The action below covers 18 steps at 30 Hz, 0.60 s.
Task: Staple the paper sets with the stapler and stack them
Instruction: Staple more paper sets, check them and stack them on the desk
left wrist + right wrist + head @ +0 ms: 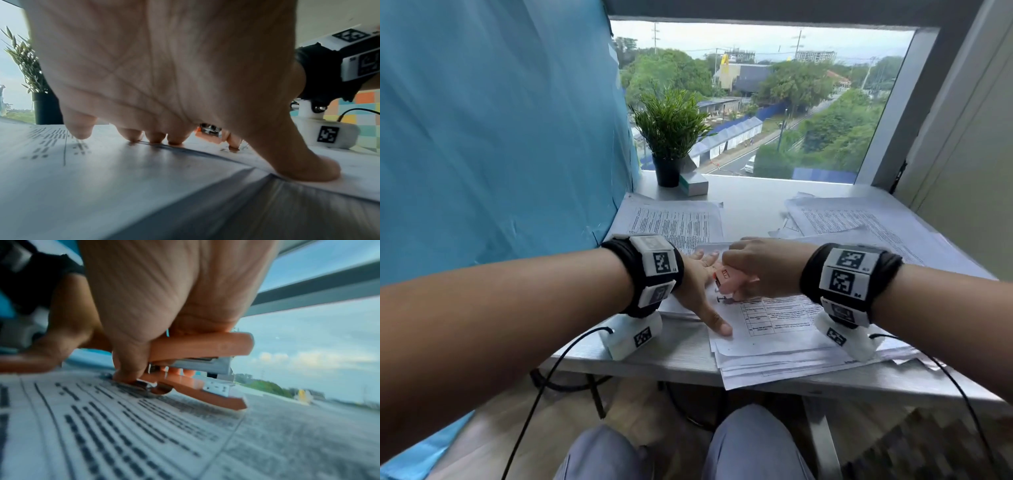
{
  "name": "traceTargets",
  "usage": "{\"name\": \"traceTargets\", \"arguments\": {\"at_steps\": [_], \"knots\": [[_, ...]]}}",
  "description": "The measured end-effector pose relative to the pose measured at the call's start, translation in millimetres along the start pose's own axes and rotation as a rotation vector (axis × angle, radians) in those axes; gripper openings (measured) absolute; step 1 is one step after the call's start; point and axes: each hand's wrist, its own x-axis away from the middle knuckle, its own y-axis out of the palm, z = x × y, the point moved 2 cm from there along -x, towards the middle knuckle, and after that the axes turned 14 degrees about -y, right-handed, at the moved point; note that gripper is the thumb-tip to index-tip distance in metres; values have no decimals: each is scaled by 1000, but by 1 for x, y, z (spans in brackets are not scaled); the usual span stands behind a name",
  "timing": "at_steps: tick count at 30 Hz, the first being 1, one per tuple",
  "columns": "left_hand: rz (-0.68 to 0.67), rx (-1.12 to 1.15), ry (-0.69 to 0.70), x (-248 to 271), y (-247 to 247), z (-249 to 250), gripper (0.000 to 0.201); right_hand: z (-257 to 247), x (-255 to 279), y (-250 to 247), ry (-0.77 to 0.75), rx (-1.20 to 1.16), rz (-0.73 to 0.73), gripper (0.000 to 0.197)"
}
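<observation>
From the head view, you had your right hand (763, 265) wrapped around the small salmon-pink plastic stapler (729, 279), which sat at the upper left corner of the white printed paper set (777, 318) lying on the pale grey table (654, 363). That set topped a loose stack of similar sheets near the table's front edge. Your left hand (702, 284) lay flat with fingers spread, thumb pressing the paper set just beside the stapler. More printed sheets (674, 219) lay further back on the left, and another spread of papers (859, 219) on the right. A black pot holding a green leafy plant (669, 137) stood by the window, with a small white and green box (693, 184) touching its base.

From the left wrist view, your left hand (164, 73) was open, its fingertips (176, 138) and thumb down on the paper set (102, 170); a slice of the stapler (205, 136) showed behind them.

From the right wrist view, your right hand (164, 305) gripped the stapler (201, 363) from above, its pink top arm, metal magazine and pink base parted at the front, the base resting on the printed paper set (123, 426). The picture was blurred.
</observation>
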Motion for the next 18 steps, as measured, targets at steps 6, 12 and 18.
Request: {"name": "traceTargets", "arguments": {"at_steps": [6,12,18], "knots": [[19,-6,24,7,-2,3,115,-2,1,1,-91,177,49,43],[25,3,32,8,-1,3,110,-4,-3,7,-163,194,107,49],[38,5,26,3,3,1,119,-7,2,2,-261,237,151,52]]}}
